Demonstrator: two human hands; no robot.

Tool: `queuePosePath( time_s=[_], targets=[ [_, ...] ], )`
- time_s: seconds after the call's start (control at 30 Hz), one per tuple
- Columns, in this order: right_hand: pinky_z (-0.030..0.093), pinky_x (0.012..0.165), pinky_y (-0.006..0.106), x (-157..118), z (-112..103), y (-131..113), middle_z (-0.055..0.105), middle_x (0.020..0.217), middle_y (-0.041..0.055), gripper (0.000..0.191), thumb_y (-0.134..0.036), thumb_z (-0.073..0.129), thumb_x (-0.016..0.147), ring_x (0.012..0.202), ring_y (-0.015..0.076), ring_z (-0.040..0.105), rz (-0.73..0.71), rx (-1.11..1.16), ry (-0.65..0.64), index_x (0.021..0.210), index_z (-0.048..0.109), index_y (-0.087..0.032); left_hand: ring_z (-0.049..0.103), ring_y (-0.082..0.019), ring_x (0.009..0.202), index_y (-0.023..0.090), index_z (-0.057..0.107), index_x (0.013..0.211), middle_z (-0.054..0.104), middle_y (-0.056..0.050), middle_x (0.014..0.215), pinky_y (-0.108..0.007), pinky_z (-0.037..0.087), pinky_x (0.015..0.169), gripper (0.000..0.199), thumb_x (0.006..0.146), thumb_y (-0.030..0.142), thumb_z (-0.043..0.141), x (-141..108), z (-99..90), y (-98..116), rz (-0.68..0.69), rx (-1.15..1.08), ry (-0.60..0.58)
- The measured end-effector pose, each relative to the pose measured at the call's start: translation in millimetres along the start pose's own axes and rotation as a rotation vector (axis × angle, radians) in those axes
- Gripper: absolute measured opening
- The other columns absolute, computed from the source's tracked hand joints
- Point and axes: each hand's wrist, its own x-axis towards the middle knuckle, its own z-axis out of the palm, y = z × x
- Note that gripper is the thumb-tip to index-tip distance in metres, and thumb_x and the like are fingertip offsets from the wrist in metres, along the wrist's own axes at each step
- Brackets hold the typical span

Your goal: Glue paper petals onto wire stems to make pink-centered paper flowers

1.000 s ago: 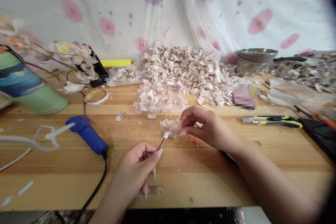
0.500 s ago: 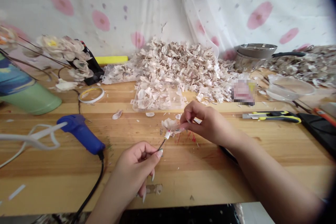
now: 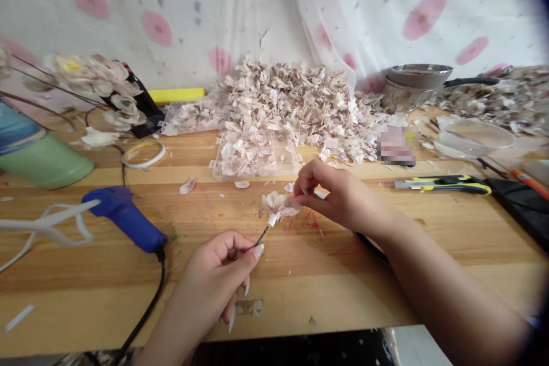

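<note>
My left hand (image 3: 227,269) pinches the thin dark stem (image 3: 263,234) between thumb and forefinger, near the middle of the table's front half. At the stem's top is a small pale flower (image 3: 274,203) with a white wrapped base (image 3: 271,219). My right hand (image 3: 328,189) comes in from the right, its thumb and forefinger closed on a petal (image 3: 291,204) at the flower's right side. Behind the flower, a clear compartment tray (image 3: 274,168) holds loose petals, and a large heap of dry petals (image 3: 291,97) rises behind it.
A blue glue gun (image 3: 128,220) with cords lies left, near a tape roll (image 3: 144,154) and a green vase (image 3: 51,163). On the right are a yellow-black cutter (image 3: 446,184), a clear lid (image 3: 474,138), a metal pan (image 3: 418,77) and a black object (image 3: 523,206).
The view has shifted slightly, so most things sit a little further left. Both hands keep their holds, and the flower's petals show slightly more spread.
</note>
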Motion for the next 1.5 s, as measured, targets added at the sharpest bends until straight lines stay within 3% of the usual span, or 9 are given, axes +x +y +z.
queuePosePath(
  time_s=[0.4, 0.6, 0.77, 0.87, 1.03, 1.17, 1.23, 1.37, 1.5],
  targets=[
    [0.052, 0.072, 0.029, -1, 1, 2, 0.067, 0.088, 0.0019, 0.014, -0.024, 0.069, 0.088, 0.079, 0.0157, 0.064, -0.069, 0.044, 0.072, 0.094, 0.057, -0.021, 0.031, 0.0, 0.024, 0.018, 0.058, 0.062, 0.05, 0.007, 0.044, -0.009, 0.017, 0.03, 0.031, 0.069, 0.045, 0.07, 0, -0.5, -1, -0.005, -0.003, 0.006],
    [0.051, 0.07, 0.029, 2, -3, -2, 0.065, 0.085, 0.0021, 0.006, -0.024, 0.064, 0.092, 0.078, 0.0155, 0.063, -0.158, 0.042, 0.363, 0.089, 0.058, -0.022, 0.031, 0.0, 0.024, 0.018, 0.055, 0.065, 0.05, 0.008, 0.045, -0.009, 0.018, 0.03, 0.033, 0.068, 0.046, 0.072, 0, -2.7, -1, -0.002, -0.038, -0.015],
    [0.048, 0.066, 0.029, 1, -6, -2, 0.063, 0.077, 0.0024, 0.015, -0.031, 0.058, 0.095, 0.069, 0.0143, 0.058, -0.058, 0.138, 0.548, 0.084, 0.062, -0.02, 0.034, 0.0, 0.027, 0.018, 0.053, 0.066, 0.052, 0.008, 0.043, -0.009, 0.022, 0.032, 0.038, 0.066, 0.046, 0.079, -5, 0.6, -4, 0.072, -0.225, 0.024],
    [0.047, 0.064, 0.028, 0, -6, 3, 0.062, 0.075, 0.002, 0.021, -0.034, 0.055, 0.097, 0.066, 0.0133, 0.057, 0.01, 0.207, 0.589, 0.084, 0.063, -0.02, 0.042, -0.004, 0.033, 0.019, 0.055, 0.065, 0.053, 0.008, 0.043, -0.012, 0.032, 0.036, 0.032, 0.068, 0.038, 0.08, -11, 7.1, -7, 0.228, -0.331, 0.143],
    [0.045, 0.061, 0.028, 3, -5, 12, 0.06, 0.07, 0.0015, 0.027, -0.037, 0.052, 0.097, 0.061, 0.0134, 0.055, 0.055, 0.149, 0.578, 0.08, 0.063, -0.019, 0.067, -0.015, 0.059, 0.021, 0.065, 0.066, 0.072, 0.001, 0.065, -0.022, 0.054, 0.057, 0.01, 0.074, 0.021, 0.071, -9, 9.7, -18, 0.806, -0.199, 0.449],
    [0.045, 0.06, 0.028, 4, -4, 16, 0.061, 0.072, 0.0024, 0.027, -0.037, 0.051, 0.096, 0.061, 0.014, 0.057, 0.07, 0.124, 0.564, 0.079, 0.062, -0.019, 0.07, -0.015, 0.062, 0.022, 0.069, 0.074, 0.076, 0.002, 0.075, -0.02, 0.055, 0.06, 0.016, 0.072, 0.006, 0.07, -1, 3.7, -30, 1.066, -0.003, 0.472],
    [0.045, 0.06, 0.028, 4, -5, 17, 0.061, 0.073, 0.0027, 0.027, -0.037, 0.051, 0.096, 0.061, 0.0142, 0.057, 0.078, 0.113, 0.559, 0.079, 0.062, -0.019, 0.071, -0.015, 0.067, 0.023, 0.069, 0.077, 0.076, 0.002, 0.077, -0.021, 0.056, 0.066, 0.018, 0.072, 0.006, 0.071, -1, 4.2, -33, 1.043, -0.03, 0.483],
    [0.043, 0.06, 0.029, 3, -5, 19, 0.06, 0.069, 0.0023, 0.027, -0.036, 0.051, 0.095, 0.061, 0.0151, 0.055, 0.096, 0.086, 0.549, 0.077, 0.062, -0.019, 0.069, -0.016, 0.072, 0.023, 0.066, 0.075, 0.074, 0.002, 0.079, -0.024, 0.055, 0.07, 0.013, 0.075, 0.011, 0.073, -9, 11.5, -33, 0.847, -0.221, 0.456],
    [0.042, 0.06, 0.029, 3, -5, 20, 0.061, 0.072, 0.0032, 0.026, -0.036, 0.052, 0.094, 0.062, 0.0156, 0.055, 0.097, 0.074, 0.536, 0.078, 0.062, -0.019, 0.068, -0.016, 0.073, 0.023, 0.065, 0.073, 0.074, 0.002, 0.078, -0.024, 0.054, 0.072, 0.012, 0.076, 0.015, 0.074, -17, 14.5, -26, 0.757, -0.236, 0.448]
  ],
)
